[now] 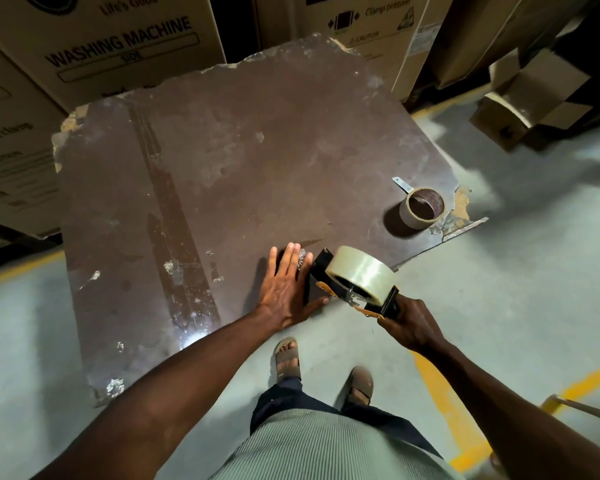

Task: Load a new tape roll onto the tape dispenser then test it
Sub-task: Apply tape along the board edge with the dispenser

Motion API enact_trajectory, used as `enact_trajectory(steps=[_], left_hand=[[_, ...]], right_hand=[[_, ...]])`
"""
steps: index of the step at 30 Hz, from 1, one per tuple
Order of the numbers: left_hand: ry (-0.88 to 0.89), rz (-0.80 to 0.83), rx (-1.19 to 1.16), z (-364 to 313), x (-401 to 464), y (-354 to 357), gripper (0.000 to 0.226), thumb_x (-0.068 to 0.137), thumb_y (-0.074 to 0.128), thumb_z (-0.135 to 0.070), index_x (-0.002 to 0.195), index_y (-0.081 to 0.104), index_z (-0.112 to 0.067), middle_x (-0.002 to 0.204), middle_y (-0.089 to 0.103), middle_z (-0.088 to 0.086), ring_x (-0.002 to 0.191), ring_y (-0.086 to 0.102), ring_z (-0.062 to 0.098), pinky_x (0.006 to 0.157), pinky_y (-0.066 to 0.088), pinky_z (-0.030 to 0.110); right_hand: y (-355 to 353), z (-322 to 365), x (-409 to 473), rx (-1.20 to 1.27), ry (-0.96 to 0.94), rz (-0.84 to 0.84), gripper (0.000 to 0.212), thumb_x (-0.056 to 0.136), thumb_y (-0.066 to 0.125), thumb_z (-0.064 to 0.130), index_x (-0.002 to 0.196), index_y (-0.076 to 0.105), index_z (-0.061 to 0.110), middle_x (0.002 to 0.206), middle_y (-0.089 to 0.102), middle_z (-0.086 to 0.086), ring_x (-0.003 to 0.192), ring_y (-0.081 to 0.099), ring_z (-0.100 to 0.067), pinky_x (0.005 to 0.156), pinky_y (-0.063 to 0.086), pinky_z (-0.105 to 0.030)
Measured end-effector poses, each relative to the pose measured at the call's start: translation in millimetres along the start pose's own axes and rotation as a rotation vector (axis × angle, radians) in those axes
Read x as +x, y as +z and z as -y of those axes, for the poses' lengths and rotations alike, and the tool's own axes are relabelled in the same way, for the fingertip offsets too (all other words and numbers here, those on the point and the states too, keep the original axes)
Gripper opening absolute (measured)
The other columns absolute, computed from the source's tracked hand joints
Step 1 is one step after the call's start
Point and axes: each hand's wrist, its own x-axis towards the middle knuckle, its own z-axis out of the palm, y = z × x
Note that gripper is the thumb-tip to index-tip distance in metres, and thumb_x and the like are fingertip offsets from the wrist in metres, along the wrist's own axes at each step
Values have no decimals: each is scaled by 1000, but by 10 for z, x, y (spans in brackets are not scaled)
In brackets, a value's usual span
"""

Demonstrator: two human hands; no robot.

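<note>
Gripped by its handle in the right hand (409,327), the dispenser (352,289), roll (361,271) loaded, is tilted at the table (222,150) edge. Beside it, the left hand (284,282) is pressed flat, fingers released. An empty core (421,207) stands farther right.

Glossy clear plastic tape roll (361,271) on a black-and-orange, probably plastic dispenser (354,292); worn, chipped dark brown tabletop (222,150), faintly shiny; cardboard core (421,207); matt cardboard boxes (118,39).

Big carton (111,46) top left: "Life's Good", "WASHING MACHINE", "SIDE". Carton behind table (368,26): "Clamp bottom", "CAUTION" w/ warning triangle. Far-left carton (11,143): partial "...clamp", rest too blurred to read.
</note>
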Motion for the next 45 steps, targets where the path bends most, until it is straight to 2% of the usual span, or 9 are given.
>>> enact_trajectory(steps=[4,8,13,19,25,30,33,36,45], left_hand=[[11,-2,35,-86,27,58,106,86,16,-82,156,7,-4,165,-1,19,153,-10,32,121,-5,55],[60,-4,-17,-137,49,124,107,85,27,-80,155,-1,-5,163,-2,25,151,-4,42,123,0,52],[164,-30,165,-264,33,223,62,95,45,-40,142,45,2,155,33,27,148,14,47,118,18,61],[250,-108,155,-227,-17,178,51,92,55,-40,131,56,-7,145,48,18,145,27,43,116,25,60],[262,-64,165,-189,42,212,58,92,50,-41,137,49,-6,144,49,19,142,32,43,118,23,56],[268,-59,164,-187,45,221,60,95,43,-37,142,42,1,150,41,24,145,26,45,120,19,56],[220,-63,32,-194,22,203,63,97,44,-29,150,28,0,161,22,19,151,13,38,123,16,51],[199,-53,8,-204,8,194,73,96,49,-26,155,13,-4,166,5,13,153,5,31,123,15,47],[148,48,87,-226,14,206,92,87,51,-24,156,-9,-8,164,-13,13,152,-12,27,125,1,45]], right_hand=[[9,-35,-11,24,1,23,15,80,70,19,93,63,16,69,57,6,62,54,-24,48,31,-26],[7,-90,18,56,1,51,11,79,68,21,86,61,16,69,60,4,63,57,-24,49,35,-29],[14,-108,39,140,24,88,12,79,67,19,79,55,17,68,58,4,62,54,-21,52,37,-31],[-2,-167,96,338,50,244,22,83,71,23,69,54,19,60,56,5,58,50,-15,57,39,-30],[57,-7,156,594,154,521,13,85,70,17,76,63,11,65,62,-7,59,55,-20,57,44,-32],[141,-33,39,573,152,350,22,87,72,29,76,63,12,54,53,0,46,45,-17,46,39,-26],[101,-151,-20,478,99,293,13,89,73,23,82,62,28,46,55,20,40,50,0,40,35,-11],[6,-196,-88,414,50,305,16,91,70,15,98,61,27,44,53,31,42,52,10,40,35,-6],[-3,-615,-244,228,41,249,20,89,73,18,105,69,9,55,56,18,49,55,12,45,40,-9]])
